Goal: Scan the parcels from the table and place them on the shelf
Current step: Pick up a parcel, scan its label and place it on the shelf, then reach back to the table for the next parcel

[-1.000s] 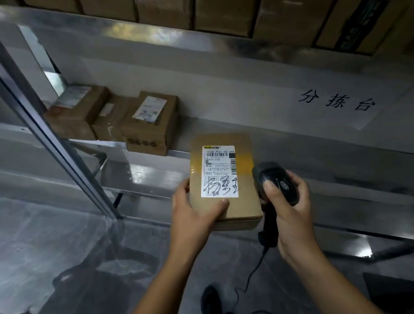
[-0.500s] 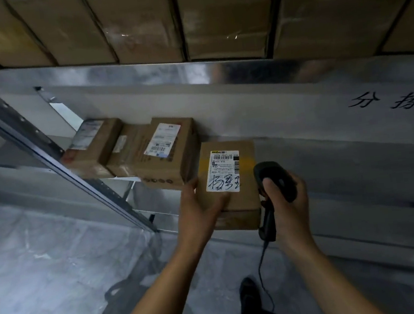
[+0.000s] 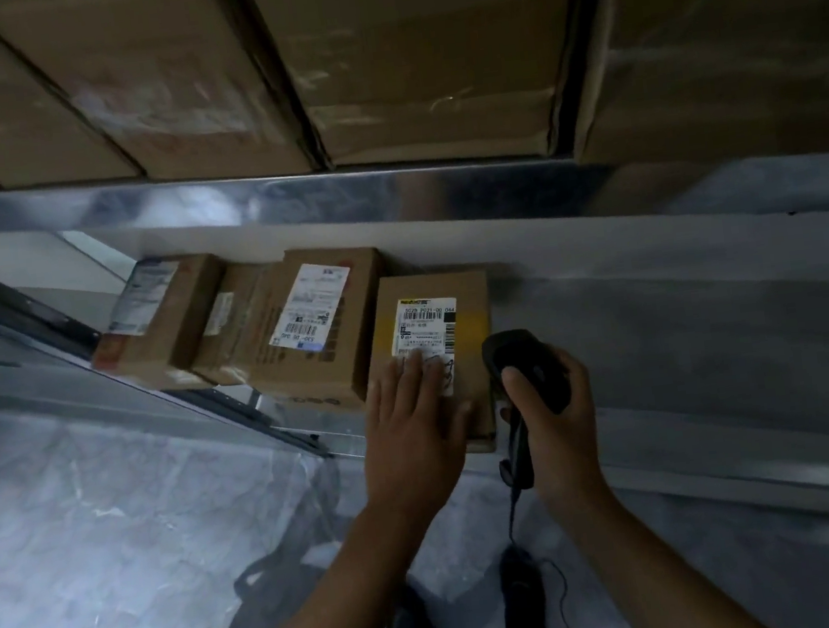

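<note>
Parcel of brown cardboard point(image 3: 467, 297), small and box-shaped with a white barcode label on top, lies flat on a grey metal shelf point(image 3: 688, 334). Its left side touches a larger brown cardboard box point(image 3: 310, 325) that has its own white label. Two more brown cardboard boxes point(image 3: 165, 316) sit further left on the same level. The person's left hand point(image 3: 415, 432) rests palm down on the near end of the parcel, fingers straight and spread, covering the lower part of the label. The right hand point(image 3: 560, 431) is just beside the parcel's right edge, fingers and thumb wrapped around a black handheld barcode scanner point(image 3: 527, 368). A thin black cord point(image 3: 514, 504) hangs from the scanner's handle. Large brown cardboard cartons point(image 3: 424, 54) fill the level above. Pale grey floor point(image 3: 91, 531) shows below.
</note>
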The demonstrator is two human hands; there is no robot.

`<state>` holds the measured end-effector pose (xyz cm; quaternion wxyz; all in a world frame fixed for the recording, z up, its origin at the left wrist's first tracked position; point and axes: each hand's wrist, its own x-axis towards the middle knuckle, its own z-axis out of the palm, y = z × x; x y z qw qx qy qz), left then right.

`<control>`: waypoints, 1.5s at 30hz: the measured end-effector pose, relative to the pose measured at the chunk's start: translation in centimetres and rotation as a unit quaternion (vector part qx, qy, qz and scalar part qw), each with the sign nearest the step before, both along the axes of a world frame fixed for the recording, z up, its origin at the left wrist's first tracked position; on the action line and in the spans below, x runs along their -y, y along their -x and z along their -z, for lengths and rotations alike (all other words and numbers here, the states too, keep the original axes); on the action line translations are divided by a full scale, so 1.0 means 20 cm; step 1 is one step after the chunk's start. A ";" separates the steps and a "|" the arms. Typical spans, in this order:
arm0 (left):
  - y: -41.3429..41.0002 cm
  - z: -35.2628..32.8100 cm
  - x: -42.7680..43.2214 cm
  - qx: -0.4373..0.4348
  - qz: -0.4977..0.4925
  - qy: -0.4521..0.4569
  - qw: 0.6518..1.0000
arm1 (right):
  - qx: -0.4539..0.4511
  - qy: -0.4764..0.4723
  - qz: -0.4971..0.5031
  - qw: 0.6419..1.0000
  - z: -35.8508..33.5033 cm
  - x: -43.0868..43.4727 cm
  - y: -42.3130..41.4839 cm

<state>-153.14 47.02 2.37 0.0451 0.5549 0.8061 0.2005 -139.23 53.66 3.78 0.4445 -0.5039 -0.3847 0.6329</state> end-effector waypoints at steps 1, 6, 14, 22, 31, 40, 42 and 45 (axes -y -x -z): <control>0.01 0.00 -0.02 -0.004 0.012 0.019 1.000 | 0.007 -0.004 0.002 1.000 0.01 -0.01 0.01; 0.11 0.00 -0.12 -0.002 0.028 0.042 0.999 | 0.047 -0.013 0.029 0.998 0.01 -0.05 0.04; 0.25 -0.03 -0.20 0.033 0.075 0.041 0.996 | 0.072 -0.024 0.132 0.988 -0.08 0.03 0.13; 0.21 0.01 -0.12 0.120 0.229 -0.104 0.960 | 0.093 -0.015 0.253 0.963 -0.13 0.29 0.11; -0.22 -0.08 0.07 0.143 0.412 0.041 0.899 | 0.103 -0.055 0.440 0.891 -0.21 0.71 -0.30; -0.98 -0.15 0.35 0.096 0.521 0.053 0.846 | 0.078 -0.071 0.559 0.822 -0.15 1.27 -0.93; -1.20 -0.16 0.47 0.080 0.543 0.050 0.835 | 0.068 -0.073 0.583 0.806 -0.15 1.43 -1.10; -1.54 -0.17 0.68 0.058 0.578 0.047 0.813 | 0.051 -0.073 0.621 0.779 -0.11 1.69 -1.38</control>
